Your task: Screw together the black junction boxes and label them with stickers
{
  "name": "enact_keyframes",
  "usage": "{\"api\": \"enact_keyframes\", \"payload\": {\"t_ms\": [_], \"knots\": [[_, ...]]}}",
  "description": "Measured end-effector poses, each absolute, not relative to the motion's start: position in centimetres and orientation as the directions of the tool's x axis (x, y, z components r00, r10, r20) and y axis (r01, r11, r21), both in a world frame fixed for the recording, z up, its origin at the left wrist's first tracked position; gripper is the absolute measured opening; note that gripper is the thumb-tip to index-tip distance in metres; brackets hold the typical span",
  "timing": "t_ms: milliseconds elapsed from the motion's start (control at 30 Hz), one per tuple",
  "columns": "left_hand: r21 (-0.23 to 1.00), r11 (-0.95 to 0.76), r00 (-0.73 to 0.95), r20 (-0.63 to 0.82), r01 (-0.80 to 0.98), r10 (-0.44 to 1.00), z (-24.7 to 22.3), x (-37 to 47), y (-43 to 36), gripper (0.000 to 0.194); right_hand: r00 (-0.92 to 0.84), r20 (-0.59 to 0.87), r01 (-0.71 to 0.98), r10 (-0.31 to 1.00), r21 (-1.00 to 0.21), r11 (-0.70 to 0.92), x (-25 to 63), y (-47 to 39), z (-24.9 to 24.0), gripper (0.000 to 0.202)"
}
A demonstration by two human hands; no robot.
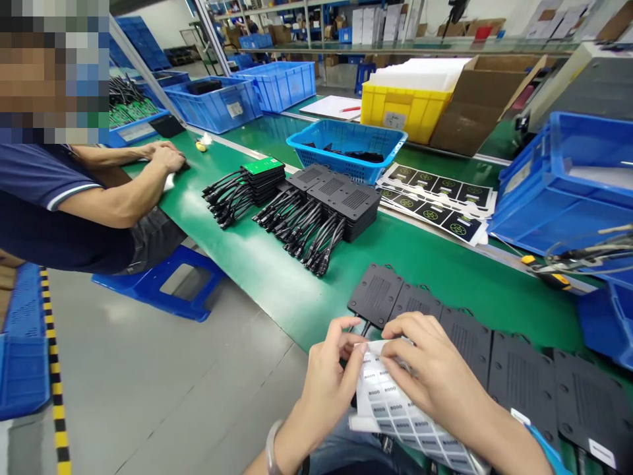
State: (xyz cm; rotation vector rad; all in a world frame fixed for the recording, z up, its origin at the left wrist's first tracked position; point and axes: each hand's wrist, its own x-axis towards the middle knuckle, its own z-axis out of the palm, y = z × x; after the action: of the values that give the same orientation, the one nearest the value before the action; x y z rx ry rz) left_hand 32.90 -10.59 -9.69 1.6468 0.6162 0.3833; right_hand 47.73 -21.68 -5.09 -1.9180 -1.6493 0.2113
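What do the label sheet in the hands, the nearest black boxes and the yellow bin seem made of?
Label sheet: paper or film, unclear which; thin, curling, with a faint silvery sheen.
Black boxes: probably matte moulded plastic, from the dull, grooved tops.
Yellow bin: likely smooth plastic, from its evenly coloured, rigid walls.

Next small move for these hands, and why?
Probably peel one label off the label sheet with the left hand, the right hand steadying: both hold it near its top edge, and in the near row, the rightmost black box bears a white label, while the leftmost black box shows none.
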Motion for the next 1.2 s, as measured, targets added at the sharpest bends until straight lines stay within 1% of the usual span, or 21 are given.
{"api": "enact_keyframes", "payload": {"t_ms": [67,100,167,233,367,533,633,900,1033,1200], "knots": [[0.950,-0.221,0.807,-0.049,0.219,0.589,-9.7,32.9,-10.3,0.028,0.346,0.112,0.697,0.932,-0.695,-0.175,48.5,-21.0,-5.2,0.014],[0.923,-0.293,0.813,-0.036,0.250,0.581,-9.7,32.9,-10.2,0.031,0.407,0.028,0.606,0.913,-0.756,-0.248,49.0,-20.6,-5.5,0.014],[0.854,-0.415,0.826,-0.029,0.313,0.563,-9.9,32.9,-10.1,0.038,0.485,-0.116,0.471,0.867,-0.800,-0.371,50.0,-19.6,-6.4,0.019],[0.791,-0.498,0.837,-0.033,0.356,0.546,-10.0,32.9,-10.0,0.045,0.521,-0.174,0.445,0.835,-0.780,-0.440,50.8,-18.7,-7.4,0.023],[0.714,-0.599,0.860,-0.009,0.364,0.511,-10.2,33.2,-9.9,0.049,0.523,-0.172,0.513,0.835,-0.719,-0.470,51.3,-17.5,-8.5,0.024],[0.689,-0.617,0.882,-0.068,0.380,0.467,-10.0,33.4,-10.0,0.048,0.404,-0.234,0.539,0.884,-0.720,-0.437,52.6,-16.8,-7.3,0.023],[0.676,-0.634,0.887,-0.063,0.376,0.458,-10.2,33.4,-10.1,0.049,0.367,-0.263,0.557,0.892,-0.706,-0.438,53.2,-16.4,-6.8,0.022],[0.670,-0.646,0.890,-0.049,0.366,0.453,-10.5,33.4,-10.2,0.048,0.442,-0.244,0.603,0.863,-0.632,-0.487,51.4,-15.6,-8.2,0.018],[0.678,-0.634,0.889,-0.063,0.372,0.454,-10.5,33.5,-10.2,0.048,0.466,-0.238,0.610,0.852,-0.611,-0.504,51.0,-15.6,-8.4,0.018],[0.671,-0.652,0.897,-0.045,0.353,0.440,-10.7,33.5,-10.3,0.049,0.474,-0.252,0.612,0.844,-0.595,-0.521,50.9,-15.4,-8.2,0.017]]}}
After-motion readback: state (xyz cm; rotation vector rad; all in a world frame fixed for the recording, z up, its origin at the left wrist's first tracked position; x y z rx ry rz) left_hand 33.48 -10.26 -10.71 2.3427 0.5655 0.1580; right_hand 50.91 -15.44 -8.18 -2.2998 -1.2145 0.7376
